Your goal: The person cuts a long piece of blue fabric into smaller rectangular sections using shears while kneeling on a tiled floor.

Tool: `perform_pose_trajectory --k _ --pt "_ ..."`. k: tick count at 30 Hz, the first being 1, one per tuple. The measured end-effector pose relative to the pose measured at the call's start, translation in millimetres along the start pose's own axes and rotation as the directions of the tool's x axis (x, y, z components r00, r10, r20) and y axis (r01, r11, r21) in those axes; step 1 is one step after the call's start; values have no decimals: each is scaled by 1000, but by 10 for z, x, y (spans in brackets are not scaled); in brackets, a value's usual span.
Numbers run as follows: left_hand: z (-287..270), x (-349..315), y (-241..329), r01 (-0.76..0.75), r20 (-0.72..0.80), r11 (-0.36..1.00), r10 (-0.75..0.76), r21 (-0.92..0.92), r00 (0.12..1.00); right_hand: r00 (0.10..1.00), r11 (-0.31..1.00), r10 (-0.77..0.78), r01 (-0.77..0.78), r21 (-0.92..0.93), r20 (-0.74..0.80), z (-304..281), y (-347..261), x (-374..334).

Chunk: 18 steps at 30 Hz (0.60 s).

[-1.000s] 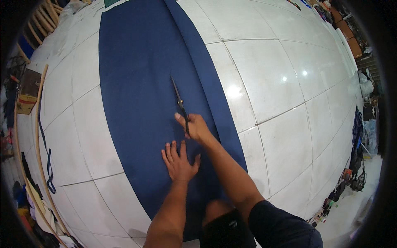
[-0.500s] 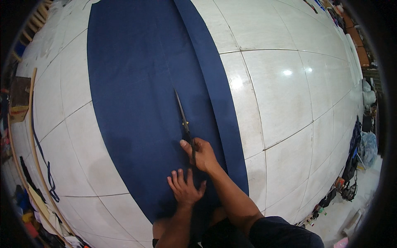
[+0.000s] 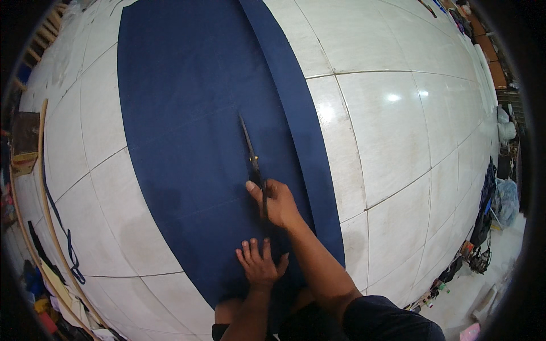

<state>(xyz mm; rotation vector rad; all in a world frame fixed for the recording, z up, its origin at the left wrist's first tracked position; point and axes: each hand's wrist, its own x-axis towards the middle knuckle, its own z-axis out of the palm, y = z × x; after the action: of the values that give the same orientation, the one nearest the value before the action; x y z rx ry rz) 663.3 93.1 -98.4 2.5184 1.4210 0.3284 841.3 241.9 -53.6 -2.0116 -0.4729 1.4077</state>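
Note:
A long piece of navy blue fabric lies spread over the tiled floor, with a second strip or folded layer along its right side. My right hand is closed around the dark handles of a pair of scissors. Their blades point away from me over the fabric, and a brass-coloured screw shows at the pivot. Whether the blades are parted is hard to see. Just below, my left hand rests flat on the fabric with its fingers spread.
White floor tiles surround the fabric. At the left lie a long wooden strip, a dark blue cord and a cardboard box. Along the right edge are a clear plastic bag and assorted clutter.
My right hand and the scissors have moved slightly farther away over the fabric. My left hand has shifted a little to the right and remains flat.

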Motion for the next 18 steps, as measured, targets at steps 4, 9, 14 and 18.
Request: perform_pose_trajectory --k 4,9,14,18 --pt "11 13 22 -1 -16 1000 2 22 1000 999 999 31 -30 -14 10 -20 -98 100" --pt "42 3 0 -6 -42 999 7 39 999 999 999 29 -28 -28 31 -44 -216 238" --pt "44 -27 6 2 -27 999 0 47 1000 999 999 19 -18 -36 39 -56 -393 305" --pt "54 -60 -32 -13 1 999 13 32 1000 999 998 -51 51 -37 8 -27 -395 450"
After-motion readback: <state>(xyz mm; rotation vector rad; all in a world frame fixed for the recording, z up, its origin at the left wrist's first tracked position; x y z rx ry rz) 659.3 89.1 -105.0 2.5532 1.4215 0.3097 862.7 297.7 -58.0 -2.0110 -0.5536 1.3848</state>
